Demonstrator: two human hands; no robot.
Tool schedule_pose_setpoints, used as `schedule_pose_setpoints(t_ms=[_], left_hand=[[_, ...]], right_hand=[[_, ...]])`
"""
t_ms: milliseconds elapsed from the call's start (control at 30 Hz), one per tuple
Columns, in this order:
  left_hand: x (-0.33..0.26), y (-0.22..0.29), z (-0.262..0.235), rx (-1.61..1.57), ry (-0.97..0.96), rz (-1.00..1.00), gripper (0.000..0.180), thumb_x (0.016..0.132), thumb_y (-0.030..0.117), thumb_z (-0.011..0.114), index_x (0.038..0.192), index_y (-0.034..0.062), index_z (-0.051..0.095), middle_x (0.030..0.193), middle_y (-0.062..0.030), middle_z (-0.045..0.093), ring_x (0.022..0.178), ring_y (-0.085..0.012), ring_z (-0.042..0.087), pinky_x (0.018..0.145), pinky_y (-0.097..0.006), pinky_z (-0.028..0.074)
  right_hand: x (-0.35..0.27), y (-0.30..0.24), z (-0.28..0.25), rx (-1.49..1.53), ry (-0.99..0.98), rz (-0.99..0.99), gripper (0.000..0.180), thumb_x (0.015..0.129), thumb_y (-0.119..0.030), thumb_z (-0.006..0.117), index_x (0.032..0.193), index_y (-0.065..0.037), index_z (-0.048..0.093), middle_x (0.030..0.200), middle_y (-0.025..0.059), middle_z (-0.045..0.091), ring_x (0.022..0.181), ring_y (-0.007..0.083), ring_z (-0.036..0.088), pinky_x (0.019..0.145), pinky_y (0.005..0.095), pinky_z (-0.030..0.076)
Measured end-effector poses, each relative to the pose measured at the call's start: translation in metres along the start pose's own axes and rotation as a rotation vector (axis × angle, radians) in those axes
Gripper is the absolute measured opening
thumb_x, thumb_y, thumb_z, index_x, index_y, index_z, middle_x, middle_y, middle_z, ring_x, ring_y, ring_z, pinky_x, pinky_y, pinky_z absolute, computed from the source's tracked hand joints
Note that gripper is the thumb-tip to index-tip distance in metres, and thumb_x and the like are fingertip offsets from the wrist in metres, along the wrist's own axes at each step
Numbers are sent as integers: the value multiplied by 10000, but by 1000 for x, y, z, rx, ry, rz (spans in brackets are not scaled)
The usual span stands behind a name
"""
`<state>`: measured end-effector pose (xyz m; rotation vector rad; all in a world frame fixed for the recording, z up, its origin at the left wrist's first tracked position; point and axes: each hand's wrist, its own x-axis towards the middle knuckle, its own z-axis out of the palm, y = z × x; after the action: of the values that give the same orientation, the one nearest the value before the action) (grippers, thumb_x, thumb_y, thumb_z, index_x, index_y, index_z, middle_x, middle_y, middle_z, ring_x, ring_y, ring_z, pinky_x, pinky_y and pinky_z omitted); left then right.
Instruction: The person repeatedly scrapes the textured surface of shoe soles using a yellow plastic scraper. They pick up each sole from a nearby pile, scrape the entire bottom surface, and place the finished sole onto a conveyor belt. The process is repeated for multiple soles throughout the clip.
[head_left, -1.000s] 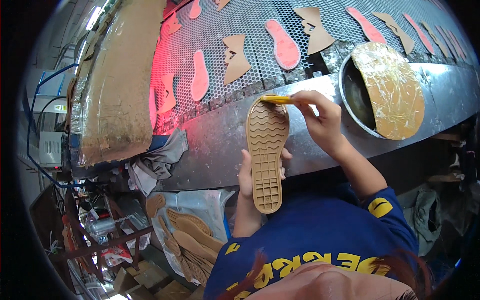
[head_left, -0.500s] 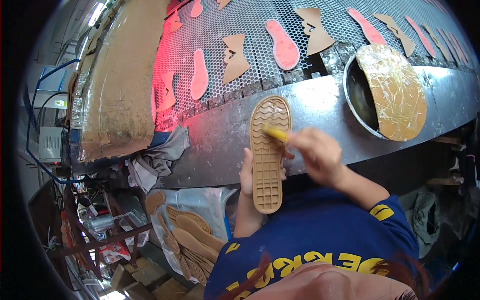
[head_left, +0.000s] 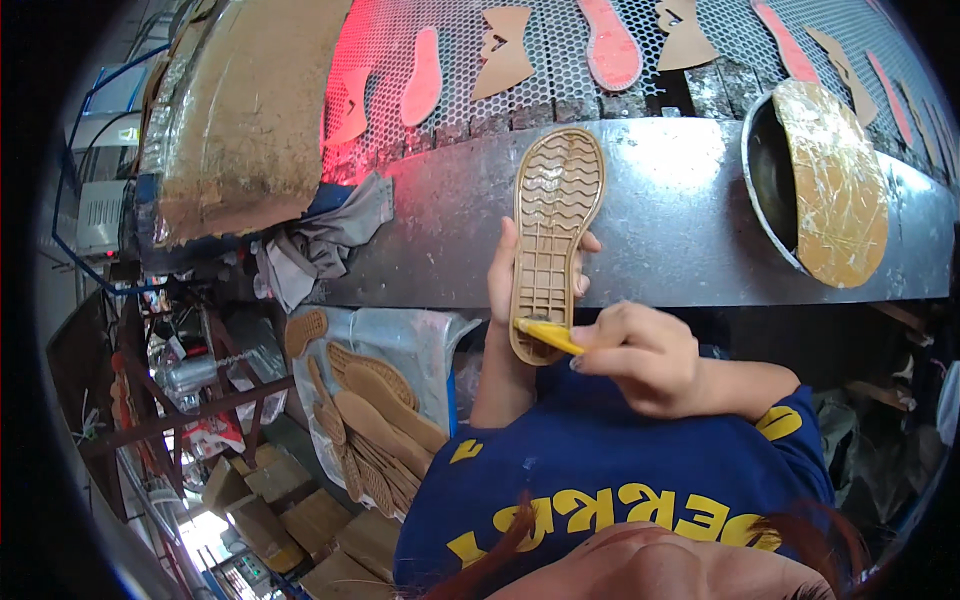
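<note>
A tan shoe sole (head_left: 558, 190), with wavy ridges at its broad end and a square grid toward the heel, is held up in front of my body. My left hand (head_left: 503, 275) grips it around the middle, thumb on one edge and fingertips showing at the other. In my right hand (head_left: 645, 360) is a brush with a yellow handle (head_left: 550, 336), pinched between thumb and fingers. Its tip touches the grid at the heel end. The wavy part looks glossy and wet.
Beyond the metal ledge (head_left: 450, 220), a perforated bed (head_left: 455, 90) carries pink insoles (head_left: 612, 50) and tan cut pieces (head_left: 503, 55). A round pan (head_left: 770, 180) partly covered by a scratched tan board (head_left: 835, 190) stands right. More soles (head_left: 375, 420) lie lower left, near a grey cloth (head_left: 325, 245).
The brush has moved from the wavy broad end down to the heel of the sole. My left hand still holds the sole. The whole view has shifted somewhat.
</note>
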<state>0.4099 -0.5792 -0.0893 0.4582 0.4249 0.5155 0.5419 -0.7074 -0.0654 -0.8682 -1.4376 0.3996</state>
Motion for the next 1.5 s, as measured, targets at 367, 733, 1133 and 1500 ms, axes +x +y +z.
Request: schedule_pose_setpoints(t_ms=[367,733,1133,1500], left_hand=[[2,0,-17,-18,13,-14,735,994,595,244,1348,-19,436,1060,-241,628,732,-204,650,608,-316,600],[2,34,-31,146,23,188,721,1008,555,208,1413,-18,370,1198,-270,584,704,-223,652,579,-340,576],[159,258,-7,151,285,537,703,987,518,328,1491,40,218,1411,-216,434,1242,-354,488,1023,-536,394],[-35,80,-12,2250,736,651,707,830,329,686,1418,73,389,1426,-215,365,1331,-375,339,1089,-513,261]], right_hand=[[11,20,-13,-124,-55,63,292,695,125,614,947,-18,651,845,137,655,730,285,643,625,351,512],[-3,57,-40,40,612,211,222,901,143,503,1058,7,582,1039,80,596,1018,146,578,938,273,439],[-29,103,-39,-19,549,172,202,872,140,577,1025,17,625,976,103,636,913,185,624,827,291,506],[-37,98,-47,-53,521,272,161,874,124,583,998,27,621,972,120,647,942,198,626,843,289,486]])
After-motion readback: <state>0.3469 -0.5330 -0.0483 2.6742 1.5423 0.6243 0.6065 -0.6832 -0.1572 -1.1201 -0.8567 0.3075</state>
